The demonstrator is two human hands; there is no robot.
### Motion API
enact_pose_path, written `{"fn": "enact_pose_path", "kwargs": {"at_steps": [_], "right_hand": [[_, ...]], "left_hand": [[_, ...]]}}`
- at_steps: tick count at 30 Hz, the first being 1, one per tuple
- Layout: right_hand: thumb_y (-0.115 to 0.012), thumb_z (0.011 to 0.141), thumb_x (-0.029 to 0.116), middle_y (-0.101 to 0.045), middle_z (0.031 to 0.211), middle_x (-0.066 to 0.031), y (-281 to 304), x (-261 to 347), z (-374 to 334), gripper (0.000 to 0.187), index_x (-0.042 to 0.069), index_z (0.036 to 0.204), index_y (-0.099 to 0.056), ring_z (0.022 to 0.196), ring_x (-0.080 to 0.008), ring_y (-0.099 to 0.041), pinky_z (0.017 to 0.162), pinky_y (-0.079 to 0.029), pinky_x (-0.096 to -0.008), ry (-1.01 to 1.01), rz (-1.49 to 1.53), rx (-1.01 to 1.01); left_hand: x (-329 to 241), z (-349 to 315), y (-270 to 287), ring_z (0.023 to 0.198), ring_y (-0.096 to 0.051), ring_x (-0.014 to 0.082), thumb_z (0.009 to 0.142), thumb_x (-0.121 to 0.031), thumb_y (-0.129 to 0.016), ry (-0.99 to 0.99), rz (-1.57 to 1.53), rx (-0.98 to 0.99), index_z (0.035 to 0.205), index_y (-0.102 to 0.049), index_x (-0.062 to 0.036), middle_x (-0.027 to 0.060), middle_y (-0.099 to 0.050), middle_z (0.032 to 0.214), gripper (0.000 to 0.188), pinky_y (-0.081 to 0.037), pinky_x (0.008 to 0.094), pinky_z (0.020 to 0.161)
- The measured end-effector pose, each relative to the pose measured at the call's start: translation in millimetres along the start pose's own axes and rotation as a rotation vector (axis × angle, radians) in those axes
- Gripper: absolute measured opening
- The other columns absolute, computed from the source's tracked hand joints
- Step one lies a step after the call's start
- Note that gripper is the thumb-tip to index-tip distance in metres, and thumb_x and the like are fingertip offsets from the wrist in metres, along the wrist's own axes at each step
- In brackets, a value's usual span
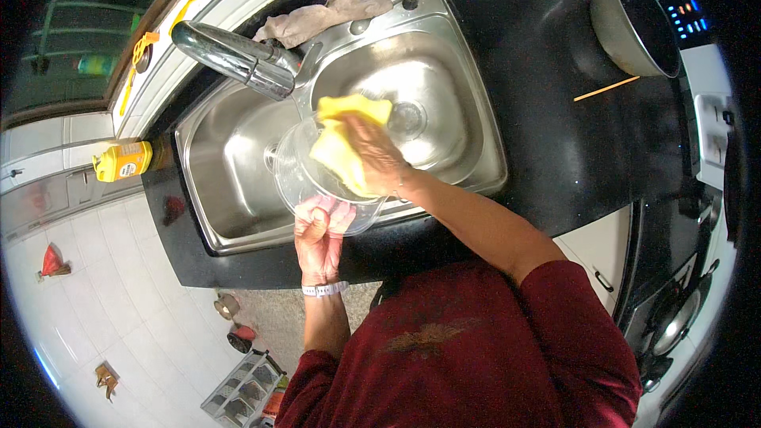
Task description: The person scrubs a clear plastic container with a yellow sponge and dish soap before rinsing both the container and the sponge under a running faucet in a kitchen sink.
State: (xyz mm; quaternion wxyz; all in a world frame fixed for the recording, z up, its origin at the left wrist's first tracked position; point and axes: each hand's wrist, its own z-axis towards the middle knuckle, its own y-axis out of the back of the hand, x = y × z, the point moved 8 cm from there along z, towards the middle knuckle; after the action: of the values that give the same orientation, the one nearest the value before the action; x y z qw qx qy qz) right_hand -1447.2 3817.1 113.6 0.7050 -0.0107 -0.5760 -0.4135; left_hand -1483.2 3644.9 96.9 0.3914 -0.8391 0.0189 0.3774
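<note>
You are scrubbing clear glass bowl (329, 182) over steel sink (238, 166), near front edge of dark surface (555, 135). Left hand (319, 231) fingers clamping bowl's rim; right hand (372, 154) fingers pressing yellow sponge (341, 143) inside. Keeping rim grip firm looks wise: wet glass probably slippery.

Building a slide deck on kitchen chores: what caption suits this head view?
Over a steel sink, the left hand holds a clear glass lid while the right hand presses a yellow sponge on it.
</note>
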Motion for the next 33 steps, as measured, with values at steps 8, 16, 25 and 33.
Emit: {"fn": "enact_pose_path", "kwargs": {"at_steps": [8, 16, 25, 33], "right_hand": [[-0.061, 0.078, 0.023, -0.035, 0.139, -0.0279, -15.5, 66.6, -25.5, 0.065, -0.002, 0.134, -0.040, 0.135, -0.0414, -0.030, 0.111, -0.023, -0.0547, 0.090, 0.047, 0.219], [-0.052, 0.083, 0.017, -0.061, 0.106, -0.0205, 17.9, -5.5, -42.0, 0.034, 0.000, 0.112, -0.058, 0.107, -0.0383, -0.053, 0.101, -0.038, -0.0460, 0.200, -0.036, -0.121], [-0.051, 0.086, 0.026, -0.040, 0.140, -0.0142, 14.0, 74.4, -19.9, 0.040, 0.013, 0.124, -0.054, 0.136, -0.0338, -0.030, 0.111, -0.025, -0.0520, 0.135, -0.152, 0.087], [-0.066, 0.076, 0.036, -0.061, 0.116, -0.0106, -12.1, -20.6, 43.0, 0.042, 0.009, 0.108, -0.065, 0.122, -0.0268, -0.049, 0.105, -0.033, -0.0505, -0.280, -0.255, 0.828]], "left_hand": [[-4.8, 1.5, 9.7, 0.096, -0.067, 0.0320, 0.083, -0.007, -0.070, -0.014, 0.013, -0.100, 0.107, -0.060, -0.0034, 0.0149, -0.066, 0.106, 0.026, -0.057, 0.0490, 0.084], [-5.5, 1.9, -7.8, 0.095, -0.066, 0.0378, 0.086, -0.011, -0.067, -0.063, 0.102, 0.015, 0.110, -0.059, -0.0035, 0.0184, -0.066, 0.106, 0.026, -0.055, 0.0534, 0.086], [9.6, 12.7, -17.1, 0.098, -0.062, 0.0161, 0.092, -0.007, -0.061, -0.061, 0.361, -0.045, 0.115, -0.060, -0.0064, 0.0036, -0.064, 0.108, 0.023, -0.053, 0.0320, 0.086], [36.5, 2.3, -59.8, 0.102, -0.064, 0.0238, 0.092, 0.001, -0.055, 0.123, 0.610, 0.244, 0.108, -0.065, 0.0026, 0.0147, -0.068, 0.107, 0.018, -0.050, 0.0375, 0.096]]}}
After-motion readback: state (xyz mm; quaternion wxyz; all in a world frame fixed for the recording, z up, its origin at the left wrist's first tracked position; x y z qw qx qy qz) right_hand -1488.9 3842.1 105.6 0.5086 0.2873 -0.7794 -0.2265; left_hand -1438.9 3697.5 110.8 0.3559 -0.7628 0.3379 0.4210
